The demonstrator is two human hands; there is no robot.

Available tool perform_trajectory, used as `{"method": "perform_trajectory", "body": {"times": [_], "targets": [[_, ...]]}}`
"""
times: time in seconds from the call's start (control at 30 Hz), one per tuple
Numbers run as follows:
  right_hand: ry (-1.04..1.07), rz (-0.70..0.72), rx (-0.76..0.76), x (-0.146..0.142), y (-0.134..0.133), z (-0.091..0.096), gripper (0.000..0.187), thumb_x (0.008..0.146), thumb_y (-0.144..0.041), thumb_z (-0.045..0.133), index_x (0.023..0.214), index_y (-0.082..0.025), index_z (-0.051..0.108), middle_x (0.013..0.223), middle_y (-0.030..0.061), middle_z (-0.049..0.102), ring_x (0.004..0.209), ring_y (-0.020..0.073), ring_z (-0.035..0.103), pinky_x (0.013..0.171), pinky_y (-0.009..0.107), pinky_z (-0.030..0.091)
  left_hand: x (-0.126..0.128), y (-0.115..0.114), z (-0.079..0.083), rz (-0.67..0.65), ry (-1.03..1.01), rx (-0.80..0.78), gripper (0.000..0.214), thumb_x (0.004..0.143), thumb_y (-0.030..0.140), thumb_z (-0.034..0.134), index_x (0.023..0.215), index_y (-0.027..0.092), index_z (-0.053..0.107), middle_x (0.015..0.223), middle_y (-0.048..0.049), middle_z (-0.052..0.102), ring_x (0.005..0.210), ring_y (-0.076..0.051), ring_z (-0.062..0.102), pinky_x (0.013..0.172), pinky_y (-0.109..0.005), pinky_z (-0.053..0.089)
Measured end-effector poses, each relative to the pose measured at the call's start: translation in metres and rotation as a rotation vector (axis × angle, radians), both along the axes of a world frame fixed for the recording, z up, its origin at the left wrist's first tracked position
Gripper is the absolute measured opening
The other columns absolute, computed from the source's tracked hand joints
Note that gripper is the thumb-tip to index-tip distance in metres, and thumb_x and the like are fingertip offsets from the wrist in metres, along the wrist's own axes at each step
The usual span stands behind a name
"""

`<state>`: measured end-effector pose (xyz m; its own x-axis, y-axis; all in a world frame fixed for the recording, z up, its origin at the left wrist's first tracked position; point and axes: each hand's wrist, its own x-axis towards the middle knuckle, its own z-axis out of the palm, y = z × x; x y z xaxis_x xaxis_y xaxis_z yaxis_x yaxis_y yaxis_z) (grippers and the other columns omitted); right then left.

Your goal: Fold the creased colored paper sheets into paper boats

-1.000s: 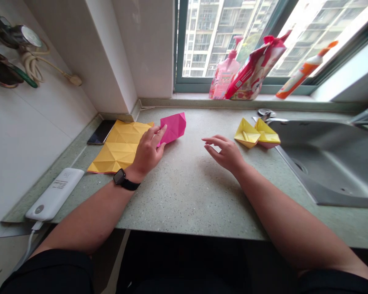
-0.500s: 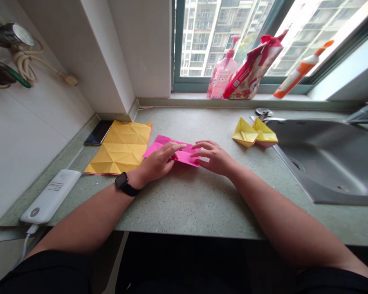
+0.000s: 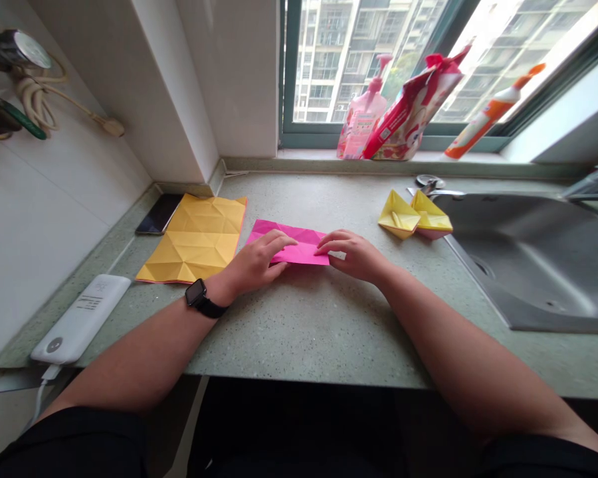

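A pink sheet of folded paper [image 3: 303,252] lies on the counter as a creased strip, its long side running left to right. My left hand [image 3: 259,259] holds its left part, fingers across the top and thumb at the near edge. At the right end, my right hand [image 3: 351,253] has its fingertips on the sheet and its thumb by the near corner. A creased yellow-orange sheet [image 3: 194,232] lies flat to the left of my left hand. Two folded yellow paper shapes [image 3: 399,216] sit side by side beyond my right hand.
A steel sink [image 3: 538,255] is at the right. At the left lie a dark phone [image 3: 159,214], partly under the yellow sheet, and a white power bank [image 3: 80,318] with a cable. A pink pump bottle [image 3: 361,119], a red bag [image 3: 411,113] and an orange-white bottle [image 3: 486,119] stand on the windowsill.
My right hand has come down onto the paper's right end, fingers closing on it. The pink strip has turned slightly and now lies straighter. My left hand has stayed nearly in place.
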<state>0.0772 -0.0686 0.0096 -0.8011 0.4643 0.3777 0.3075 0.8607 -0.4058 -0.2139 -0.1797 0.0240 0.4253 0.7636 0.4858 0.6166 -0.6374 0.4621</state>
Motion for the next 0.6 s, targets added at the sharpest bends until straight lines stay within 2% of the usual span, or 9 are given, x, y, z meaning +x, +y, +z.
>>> {"method": "perform_trajectory", "body": {"times": [0.07,0.13,0.3,0.6], "targets": [[0.010,-0.007,0.003,0.0018,0.0007,0.0025,0.027,0.094,-0.014,0.070,0.106,-0.031,0.086,0.112,0.0046,0.084,0.105,0.0242,0.077,0.099,0.045,0.061,-0.0023,0.0007,0.0004,-0.007,0.079,-0.053,0.019,0.099,0.018,0.073,0.118,0.020,0.072,0.123,-0.0098,0.073,0.118,-0.027,0.069,0.106,-0.044,0.059],[0.014,-0.001,-0.001,0.0022,0.0005,0.0034,0.025,0.095,-0.015,0.069,0.106,-0.031,0.086,0.111,0.0043,0.084,0.105,0.0238,0.077,0.100,0.044,0.061,-0.0041,0.0017,0.0002,-0.030,0.141,-0.108,0.010,0.099,0.022,0.077,0.107,0.019,0.073,0.118,-0.0093,0.075,0.112,-0.026,0.071,0.103,-0.043,0.059],[-0.015,0.048,-0.015,-0.0003,-0.0013,0.0017,0.028,0.094,-0.015,0.067,0.105,-0.032,0.086,0.111,0.0017,0.086,0.105,0.0222,0.078,0.103,0.043,0.060,-0.0056,0.0025,-0.0006,-0.073,0.179,-0.154,0.009,0.101,0.022,0.073,0.108,0.019,0.078,0.117,-0.0094,0.078,0.109,-0.024,0.072,0.102,-0.040,0.058],[-0.097,0.056,-0.066,0.0048,-0.0007,0.0079,0.027,0.092,-0.014,0.065,0.102,-0.029,0.085,0.103,0.0036,0.084,0.094,0.0219,0.077,0.090,0.038,0.061,-0.0065,0.0004,-0.0017,-0.118,0.162,-0.119,0.009,0.102,0.023,0.075,0.105,0.021,0.083,0.124,-0.0107,0.079,0.113,-0.025,0.075,0.101,-0.041,0.062]]}}
